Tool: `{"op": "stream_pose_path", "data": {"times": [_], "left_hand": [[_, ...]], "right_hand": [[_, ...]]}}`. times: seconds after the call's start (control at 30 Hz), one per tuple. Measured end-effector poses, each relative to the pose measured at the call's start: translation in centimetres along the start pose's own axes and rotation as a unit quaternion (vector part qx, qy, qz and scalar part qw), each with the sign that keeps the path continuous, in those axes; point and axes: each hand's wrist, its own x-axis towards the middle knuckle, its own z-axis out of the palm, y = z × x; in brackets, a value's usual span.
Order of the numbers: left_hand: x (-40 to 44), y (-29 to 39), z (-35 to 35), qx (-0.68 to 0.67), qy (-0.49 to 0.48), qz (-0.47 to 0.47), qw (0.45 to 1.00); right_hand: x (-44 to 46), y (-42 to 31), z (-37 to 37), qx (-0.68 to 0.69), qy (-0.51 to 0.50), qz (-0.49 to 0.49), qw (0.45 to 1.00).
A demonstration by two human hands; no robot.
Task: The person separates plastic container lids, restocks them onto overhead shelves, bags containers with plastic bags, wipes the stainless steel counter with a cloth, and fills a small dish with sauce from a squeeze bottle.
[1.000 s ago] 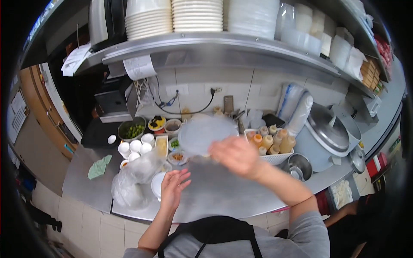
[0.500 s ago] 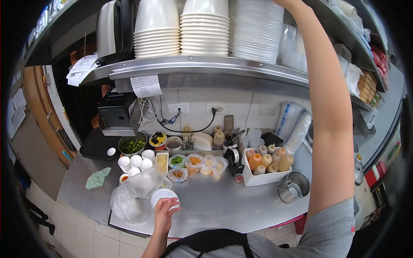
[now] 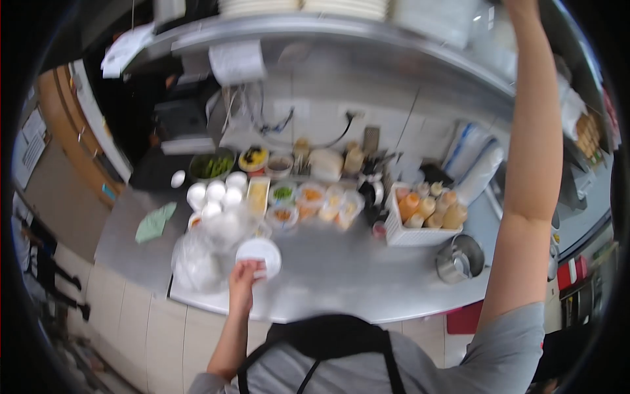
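My left hand (image 3: pixel 243 281) is at the near edge of the counter, its fingers curled in a pinch on the near rim of a white round bowl or lid (image 3: pixel 266 249). Blur hides the exact grip. Close on its left lies a crumpled clear plastic bag (image 3: pixel 197 262). My right arm stretches up past the shelf on the right. Only the base of my right hand (image 3: pixel 520 4) shows at the top edge; its fingers are cut off, so anything in them is hidden.
On the steel counter stand white cups (image 3: pixel 215 192), bagged chopped ingredients (image 3: pixel 310 194), a white basket (image 3: pixel 420 235) of sauce bottles and a metal pitcher (image 3: pixel 453 262). A green cloth (image 3: pixel 156 222) lies left. The steel shelf (image 3: pixel 328 26) above carries stacked containers.
My view has tilted down, so the counter sits higher and less of the shelf shows. My right arm stays raised. My left hand remains at the white round bowl or lid.
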Motion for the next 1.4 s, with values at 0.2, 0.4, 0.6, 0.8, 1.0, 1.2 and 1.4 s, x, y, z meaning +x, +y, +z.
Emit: {"op": "stream_pose_path", "data": {"times": [0.2, 0.4, 0.6, 0.8, 1.0, 1.2, 1.4], "left_hand": [[1.2, -4.3, -6.9, 0.141, 0.11, 0.006, 0.984], [5.9, -12.6, -9.7, 0.244, 0.16, 0.007, 0.956], [8.6, -8.3, -5.2, 0.17, 0.156, -0.101, 0.968], [6.6, -7.3, -0.3, 0.099, -0.033, -0.197, 0.975], [2.8, -5.9, 5.8, 0.036, -0.176, -0.229, 0.957], [0.2, -4.1, 6.7, 0.039, -0.247, -0.221, 0.943], [-2.3, -2.3, 7.1, 0.038, -0.255, -0.144, 0.955]], "right_hand": [[-22.8, -19.3, 1.4, 0.159, -0.311, 0.091, 0.933], [-47.0, -34.6, 6.5, 0.334, -0.515, 0.283, 0.737], [-50.1, -39.9, 7.7, 0.309, -0.563, 0.337, 0.689], [-47.4, -37.1, 1.9, 0.282, -0.534, 0.383, 0.7], [-45.2, -37.7, -3.0, 0.314, -0.405, 0.578, 0.635], [-42.7, -37.8, -4.6, 0.315, -0.306, 0.672, 0.597], [-40.6, -37.3, -5.6, 0.373, -0.265, 0.698, 0.55]]}}
